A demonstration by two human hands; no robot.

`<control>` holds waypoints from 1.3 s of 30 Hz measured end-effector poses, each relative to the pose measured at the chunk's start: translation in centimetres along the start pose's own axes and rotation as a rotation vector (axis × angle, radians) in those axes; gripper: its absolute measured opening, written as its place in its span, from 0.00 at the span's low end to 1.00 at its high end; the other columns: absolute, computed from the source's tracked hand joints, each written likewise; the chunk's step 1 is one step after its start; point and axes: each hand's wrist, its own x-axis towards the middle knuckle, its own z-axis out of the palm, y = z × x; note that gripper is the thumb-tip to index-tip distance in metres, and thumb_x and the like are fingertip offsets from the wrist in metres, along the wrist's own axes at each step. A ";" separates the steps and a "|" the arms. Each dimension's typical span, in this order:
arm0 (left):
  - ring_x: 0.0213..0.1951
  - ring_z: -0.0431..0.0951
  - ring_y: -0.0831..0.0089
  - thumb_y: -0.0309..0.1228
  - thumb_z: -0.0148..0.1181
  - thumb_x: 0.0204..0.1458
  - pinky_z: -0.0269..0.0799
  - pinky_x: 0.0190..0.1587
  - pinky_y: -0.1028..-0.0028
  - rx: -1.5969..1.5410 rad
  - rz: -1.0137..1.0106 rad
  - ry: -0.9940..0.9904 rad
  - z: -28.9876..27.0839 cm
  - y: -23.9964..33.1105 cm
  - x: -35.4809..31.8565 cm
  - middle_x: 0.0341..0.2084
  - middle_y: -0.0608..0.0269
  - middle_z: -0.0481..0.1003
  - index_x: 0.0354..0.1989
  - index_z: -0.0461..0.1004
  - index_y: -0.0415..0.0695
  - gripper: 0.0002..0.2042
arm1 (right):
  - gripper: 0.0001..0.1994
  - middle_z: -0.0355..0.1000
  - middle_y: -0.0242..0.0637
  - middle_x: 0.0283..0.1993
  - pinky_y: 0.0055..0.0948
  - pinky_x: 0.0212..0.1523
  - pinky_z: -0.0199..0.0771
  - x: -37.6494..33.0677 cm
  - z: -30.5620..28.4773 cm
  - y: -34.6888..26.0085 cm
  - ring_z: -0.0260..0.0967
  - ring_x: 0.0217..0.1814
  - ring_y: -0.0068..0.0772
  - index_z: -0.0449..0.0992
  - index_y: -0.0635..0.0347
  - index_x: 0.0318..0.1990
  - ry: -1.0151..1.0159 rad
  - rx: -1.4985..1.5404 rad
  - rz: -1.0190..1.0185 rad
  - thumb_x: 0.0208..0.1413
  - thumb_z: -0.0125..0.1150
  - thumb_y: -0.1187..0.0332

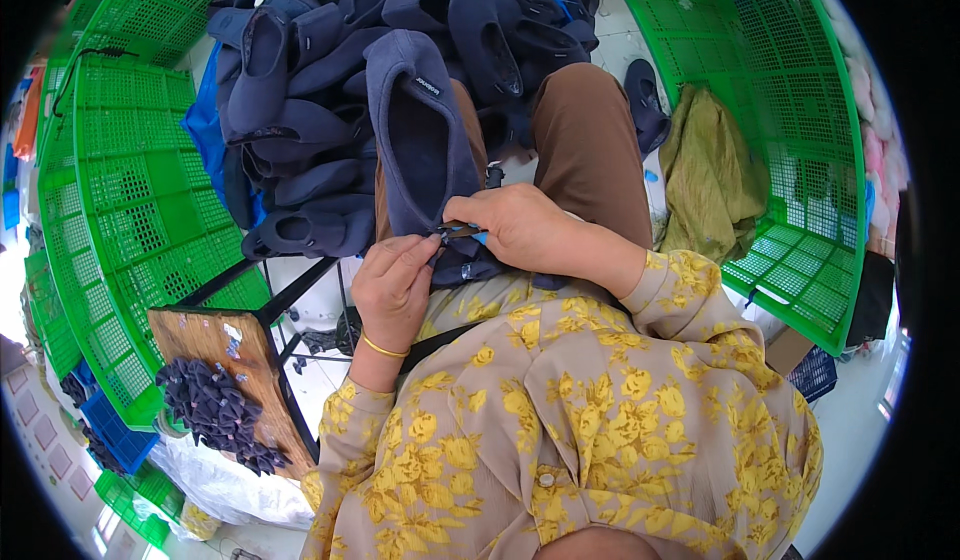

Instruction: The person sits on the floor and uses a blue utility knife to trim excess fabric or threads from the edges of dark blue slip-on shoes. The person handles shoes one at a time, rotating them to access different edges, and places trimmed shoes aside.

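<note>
A dark navy fabric shoe point(385, 90) lies across my lap, its opening facing up and a pale label inside the rim by its far end. At its near end, my left hand point(392, 285) is closed, thumb and fingertips pinching the edge or a small piece there. Over the same spot my right hand point(520, 225) is wrapped round small dark snips point(462, 230) with a bit of blue on them. Their tip meets my left fingertips. The fingers hide exactly what lies between the blades. More dark fabric bunches in my lap just below the hands.
A big heap of navy shoes point(300, 130) rises beyond my knees. Green plastic crates stand left point(130, 190) and right point(800, 150). An olive cloth point(715, 170) drapes at the right crate. By my left arm, a wooden stool point(200, 335) bears a pile of small dark fabric pieces point(215, 410).
</note>
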 end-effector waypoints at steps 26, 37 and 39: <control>0.34 0.75 0.59 0.16 0.63 0.38 0.72 0.37 0.67 -0.045 -0.042 -0.041 0.6 0.7 0.6 0.31 0.59 0.77 0.33 0.78 0.40 0.11 | 0.04 0.70 0.34 0.40 0.26 0.32 0.67 2.3 -0.3 -3.0 0.69 0.34 0.28 0.72 0.56 0.36 0.468 0.329 -0.096 0.53 0.57 0.75; 0.34 0.75 0.60 0.18 0.63 0.39 0.71 0.37 0.67 -0.102 -0.098 -0.060 0.4 0.9 1.0 0.29 0.59 0.76 0.32 0.77 0.41 0.10 | 0.04 0.64 0.29 0.22 0.15 0.17 0.51 0.6 -4.3 -3.8 0.52 0.16 0.12 0.68 0.57 0.42 0.197 1.155 0.297 0.63 0.56 0.71; 0.33 0.75 0.63 0.17 0.64 0.39 0.71 0.35 0.71 -0.083 -0.082 -0.060 0.5 0.8 1.0 0.30 0.58 0.76 0.32 0.77 0.40 0.10 | 0.04 0.66 0.28 0.23 0.15 0.18 0.53 0.4 -4.3 -3.7 0.55 0.17 0.12 0.72 0.58 0.39 0.225 1.082 0.406 0.60 0.60 0.73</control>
